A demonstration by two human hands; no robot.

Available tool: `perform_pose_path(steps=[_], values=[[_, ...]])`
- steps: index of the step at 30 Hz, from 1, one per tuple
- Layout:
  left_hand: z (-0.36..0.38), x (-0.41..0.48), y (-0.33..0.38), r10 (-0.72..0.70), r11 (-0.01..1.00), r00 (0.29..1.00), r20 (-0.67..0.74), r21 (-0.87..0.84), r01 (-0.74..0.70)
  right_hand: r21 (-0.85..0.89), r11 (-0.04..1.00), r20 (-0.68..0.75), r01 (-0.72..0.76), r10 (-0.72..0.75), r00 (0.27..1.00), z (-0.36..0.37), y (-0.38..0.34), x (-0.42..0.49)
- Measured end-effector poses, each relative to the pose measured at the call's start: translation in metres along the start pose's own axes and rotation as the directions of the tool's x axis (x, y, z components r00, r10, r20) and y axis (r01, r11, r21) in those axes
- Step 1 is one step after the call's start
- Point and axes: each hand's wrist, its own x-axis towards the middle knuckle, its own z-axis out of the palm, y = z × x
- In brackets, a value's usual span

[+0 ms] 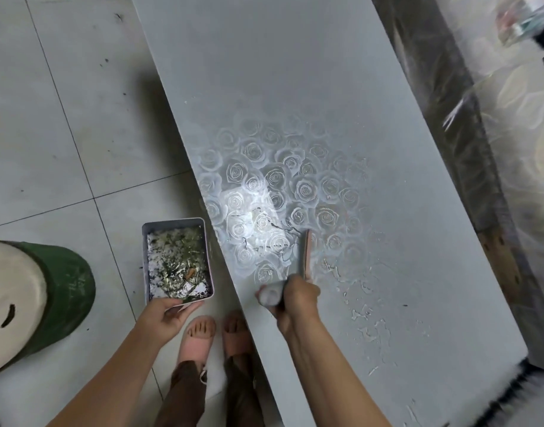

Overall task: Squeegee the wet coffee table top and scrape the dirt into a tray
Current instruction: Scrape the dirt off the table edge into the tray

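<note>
A grey coffee table top (295, 87) with a rose pattern runs diagonally through the view. My right hand (295, 298) grips the white handle of a squeegee (306, 254), whose pink blade stands on the wet glossy patch near the table's left edge. Dark streaks of dirty water (273, 229) lie just left of the blade, and water drops spread to its right. My left hand (169, 312) holds the near edge of a rectangular tray (147, 260), kept beside and below the table's left edge. The tray holds wet debris, foam and leaf bits.
A round stool with a green skirt and pale top (33, 300) stands at the left on the tiled floor (64, 118). My feet in pink slippers (215, 337) are by the table edge. A plastic-covered sofa (511, 149) borders the table's right side.
</note>
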Motion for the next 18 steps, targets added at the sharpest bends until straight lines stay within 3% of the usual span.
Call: perform_pose_path(steps=[3, 8, 11, 12, 14, 16, 18], values=[[0.003, 0.011, -0.002, -0.018, 1.000, 0.999, 0.027, -0.018, 0.018, -0.011, 0.999, 0.110, -0.030, 0.031, 0.993, -0.006, -0.012, -0.007], [0.006, 0.017, -0.016, -0.038, 0.999, 0.993, 0.109, -0.014, 0.039, -0.039, 0.997, 0.159, -0.069, 0.075, 0.984, -0.060, -0.048, -0.017], [0.006, 0.018, -0.026, -0.050, 0.998, 0.992, 0.113, -0.040, 0.055, -0.367, 0.930, 0.239, 0.025, 0.068, 0.969, -0.114, -0.054, -0.010], [0.006, 0.020, -0.029, -0.055, 0.997, 0.993, 0.106, -0.046, 0.061, -0.554, 0.823, 0.264, 0.130, 0.026, 0.964, -0.136, -0.052, -0.004], [0.006, 0.023, -0.035, -0.066, 0.995, 0.992, 0.109, -0.061, 0.073, -0.825, 0.439, 0.364, 0.357, -0.071, 0.929, -0.178, -0.051, 0.009], [0.007, 0.026, -0.040, -0.070, 0.995, 0.990, 0.125, -0.063, 0.078, -0.874, 0.091, 0.471, 0.477, -0.076, 0.879, -0.210, -0.052, 0.023], [0.007, 0.028, -0.048, -0.052, 0.995, 0.987, 0.149, -0.075, 0.064, -0.865, -0.072, 0.499, 0.496, -0.034, 0.866, -0.232, -0.055, 0.039]])
